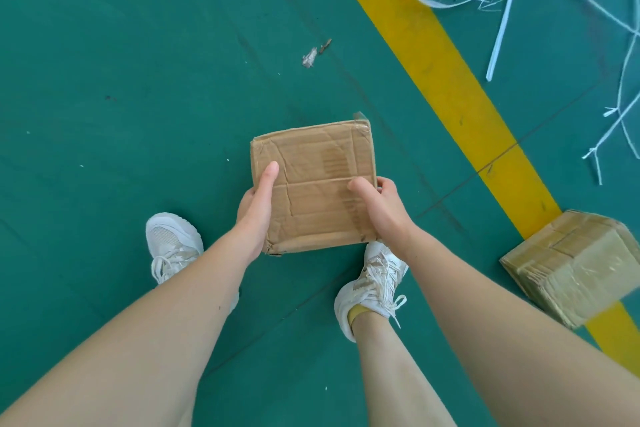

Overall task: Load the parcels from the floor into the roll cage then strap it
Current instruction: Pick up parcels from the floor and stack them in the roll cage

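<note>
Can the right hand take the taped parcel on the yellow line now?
Probably not yet: right hand and left hand both hold the cardboard box. Nothing blocks the taped parcel.

Two cardboard parcels: one held up, one on the floor.
The flat square brown cardboard parcel (pixel 313 184) is held level above the green floor (pixel 138 80) with its broad face up. It is creased and dented, with a seam across the middle and clear tape peeling at the far right corner. The left grip (pixel 254 215) holds its left edge, thumb laid along the top. The right grip (pixel 381 208) holds its right edge, thumb on top and fingers curled round the side. The tape-wrapped brown cardboard parcel (pixel 571 267), glossy and scuffed, sits on the floor well apart to the right, across the yellow floor line (pixel 450 80).
</note>
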The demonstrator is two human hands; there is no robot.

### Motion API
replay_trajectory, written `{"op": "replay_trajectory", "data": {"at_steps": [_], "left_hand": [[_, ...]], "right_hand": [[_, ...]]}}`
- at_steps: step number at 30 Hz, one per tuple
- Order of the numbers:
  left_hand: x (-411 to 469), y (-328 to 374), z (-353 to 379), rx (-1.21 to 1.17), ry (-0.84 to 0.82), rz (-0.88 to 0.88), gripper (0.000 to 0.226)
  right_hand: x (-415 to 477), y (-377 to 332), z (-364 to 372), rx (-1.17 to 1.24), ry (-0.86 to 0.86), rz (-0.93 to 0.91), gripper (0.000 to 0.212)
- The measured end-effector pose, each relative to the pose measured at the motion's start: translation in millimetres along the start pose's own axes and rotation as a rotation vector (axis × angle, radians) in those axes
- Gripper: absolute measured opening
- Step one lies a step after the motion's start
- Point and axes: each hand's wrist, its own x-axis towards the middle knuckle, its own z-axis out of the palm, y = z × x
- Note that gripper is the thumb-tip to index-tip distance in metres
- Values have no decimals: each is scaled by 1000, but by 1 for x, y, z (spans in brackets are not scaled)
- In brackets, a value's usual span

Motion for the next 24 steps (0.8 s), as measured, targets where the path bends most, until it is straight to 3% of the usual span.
{"op": "replay_trajectory", "data": {"at_steps": [3,6,12,18,24], "left_hand": [[-29,16,-20,66,-5,21,50],[-70,40,-44,87,-31,58,28],[-177,106,-97,58,-63,110,24],[-309,166,-165,70,-94,228,45],[-438,204,-231,9,-116,356,37]], "right_hand": [[-41,-20,0,-23,-27,-28,42],[-89,-49,4,17,-28,-97,23],[-199,-114,20,117,-2,-179,25],[-330,-187,39,208,71,-217,21],[-462,-251,56,203,74,-339,26]]}}
